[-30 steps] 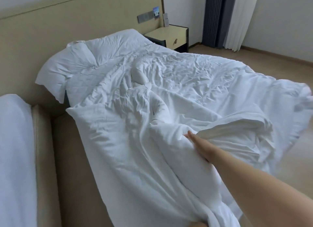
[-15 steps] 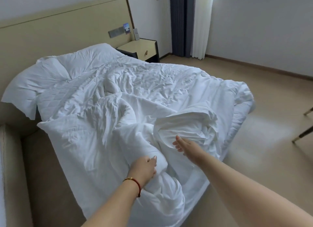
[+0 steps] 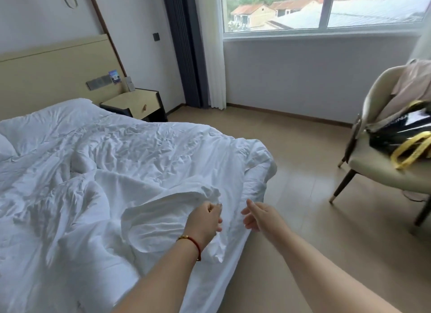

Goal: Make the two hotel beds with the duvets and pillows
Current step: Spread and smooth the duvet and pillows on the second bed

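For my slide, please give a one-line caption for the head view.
Left hand grips a fold of the crumpled white duvet near the bed's foot while the right hand reaches in, open, beside it.

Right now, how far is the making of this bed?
Early. Done: the duvet lies over the bed, still crumpled. In hand: the left hand grips a bunched fold at the foot; the right hand is open beside it. Left: spreading, smoothing, and the pillow.
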{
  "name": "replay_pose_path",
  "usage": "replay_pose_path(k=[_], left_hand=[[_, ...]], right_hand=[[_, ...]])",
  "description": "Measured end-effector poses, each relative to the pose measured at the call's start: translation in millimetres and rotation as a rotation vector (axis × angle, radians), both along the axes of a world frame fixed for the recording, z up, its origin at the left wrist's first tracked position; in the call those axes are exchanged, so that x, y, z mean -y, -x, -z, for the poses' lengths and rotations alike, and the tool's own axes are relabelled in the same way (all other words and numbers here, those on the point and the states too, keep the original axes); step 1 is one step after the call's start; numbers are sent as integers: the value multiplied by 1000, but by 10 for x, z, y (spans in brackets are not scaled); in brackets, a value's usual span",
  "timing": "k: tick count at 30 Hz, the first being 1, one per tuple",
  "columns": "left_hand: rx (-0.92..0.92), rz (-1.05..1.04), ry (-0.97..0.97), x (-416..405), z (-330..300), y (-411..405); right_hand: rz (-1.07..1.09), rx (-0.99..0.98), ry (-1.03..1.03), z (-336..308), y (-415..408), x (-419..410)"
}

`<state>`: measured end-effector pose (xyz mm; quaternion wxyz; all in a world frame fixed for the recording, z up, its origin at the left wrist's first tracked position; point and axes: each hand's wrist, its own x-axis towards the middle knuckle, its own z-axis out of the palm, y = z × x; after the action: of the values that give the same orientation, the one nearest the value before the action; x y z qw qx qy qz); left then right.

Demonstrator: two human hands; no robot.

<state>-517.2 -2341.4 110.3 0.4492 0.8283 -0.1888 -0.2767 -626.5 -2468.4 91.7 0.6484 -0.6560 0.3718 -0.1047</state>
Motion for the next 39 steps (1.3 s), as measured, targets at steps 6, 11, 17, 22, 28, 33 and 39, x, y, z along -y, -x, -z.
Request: replay_pose_path(k=[6, 11, 17, 22, 28, 33, 39], left_hand=[[-4, -28, -112, 1772, 272, -81], [24, 47, -325, 2703, 496, -312], [179, -4, -468, 3560, 780, -1277], [256, 11, -607, 4357, 1248, -2105], [227, 47, -832, 5124, 1810, -2804], [33, 12, -800, 5359, 2164, -3452], [-292, -230, -351, 5879, 1822, -4117]], right_hand=[[115, -71, -66, -23, 191, 1681], [161, -150, -170, 98, -125, 2797], [80, -202, -286, 305, -1037, 3716], [10, -303, -247, 618, -2037, 4739], [-31, -402, -209, 920, -3266, 5931], [-158, -521, -302, 1427, -4080, 6398], [-341, -621, -296, 1650, -5256, 7035]])
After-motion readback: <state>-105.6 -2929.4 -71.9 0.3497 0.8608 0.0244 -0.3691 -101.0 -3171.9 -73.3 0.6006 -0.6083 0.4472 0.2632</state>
